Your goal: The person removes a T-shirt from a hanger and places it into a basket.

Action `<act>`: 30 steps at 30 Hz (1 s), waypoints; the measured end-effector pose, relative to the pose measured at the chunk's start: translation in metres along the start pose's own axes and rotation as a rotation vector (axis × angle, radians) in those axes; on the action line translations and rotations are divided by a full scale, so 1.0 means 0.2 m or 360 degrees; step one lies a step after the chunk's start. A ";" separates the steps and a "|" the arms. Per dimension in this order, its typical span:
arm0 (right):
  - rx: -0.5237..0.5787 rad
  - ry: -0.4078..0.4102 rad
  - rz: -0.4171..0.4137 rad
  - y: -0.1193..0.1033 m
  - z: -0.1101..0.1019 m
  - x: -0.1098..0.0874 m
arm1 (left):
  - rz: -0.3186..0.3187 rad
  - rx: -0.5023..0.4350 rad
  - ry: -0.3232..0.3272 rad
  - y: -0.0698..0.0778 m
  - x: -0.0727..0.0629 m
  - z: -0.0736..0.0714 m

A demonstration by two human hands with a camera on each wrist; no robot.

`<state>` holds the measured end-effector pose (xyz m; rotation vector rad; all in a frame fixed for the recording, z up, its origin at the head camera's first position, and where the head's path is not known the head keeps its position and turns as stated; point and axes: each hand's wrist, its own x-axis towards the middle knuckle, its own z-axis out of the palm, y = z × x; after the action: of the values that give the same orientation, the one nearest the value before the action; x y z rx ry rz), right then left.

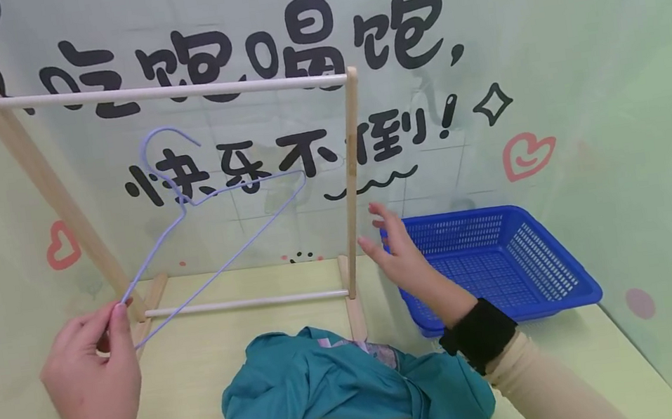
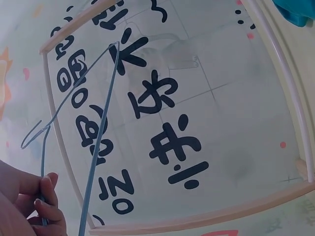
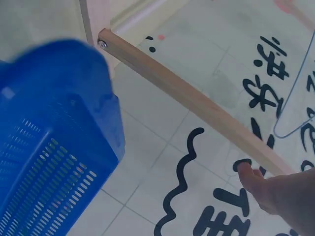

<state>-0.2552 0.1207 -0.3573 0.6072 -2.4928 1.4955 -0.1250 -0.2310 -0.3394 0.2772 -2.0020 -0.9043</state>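
Nearest, a teal garment point(image 1: 321, 388) is laid in loose folds on the desk point(image 1: 184, 413), in front of the rack. By its central spot it is judged to be kept within reach of both hands.

Above and to the left of it, a lilac wire hanger point(image 1: 183, 202) is pinched in the left hand point(image 1: 92, 369), thumb against curled fingers, at one end of the frame. The hook and the far end are thereby left uncovered; the hook is pointed upward, the frame tilted, and the whole is held in front of the rack with the hook below the top rod.

The right hand point(image 1: 404, 257) is seen with thumb and fingers apart, nothing held, near the right-hand post. Whether the post is touched cannot be told.

Just beyond that hand, a blue basket point(image 1: 491, 274) is set to the right of the rack, presumably so that the space before the rack is left for the garment.

Farther back, the wooden rack point(image 1: 353, 186) is stood upright on front-to-back feet, probably for steadiness. Behind it, black lettering is displayed on the wall point(image 1: 633, 92).
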 end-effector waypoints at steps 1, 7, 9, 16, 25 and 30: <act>0.0068 0.0019 0.0005 0.00 0.00 0.04 | 0.0013 -0.0011 0.0002 0.00 0.00 0.00; 0.0323 0.0178 0.0098 -0.03 0.00 0.26 | 0.0040 -0.0018 -0.0019 0.01 -0.01 0.02; 0.0361 0.0192 0.0155 -0.04 0.00 0.32 | 0.0036 -0.0011 -0.0031 0.01 -0.02 0.02; 0.0555 0.0212 0.0279 -0.02 0.03 0.42 | 0.0059 -0.0010 -0.0043 0.02 -0.03 0.04; 0.0600 0.0291 0.0131 0.01 0.04 0.44 | 0.0044 -0.0022 -0.0053 0.03 -0.02 0.05; 0.0596 0.0304 0.0088 0.03 0.04 0.45 | 0.0052 -0.0014 -0.0036 0.03 -0.02 0.06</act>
<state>-0.3384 0.0926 -0.3342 0.4243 -2.1197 1.9601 -0.1315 -0.2202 -0.3415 0.2296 -2.0171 -0.8987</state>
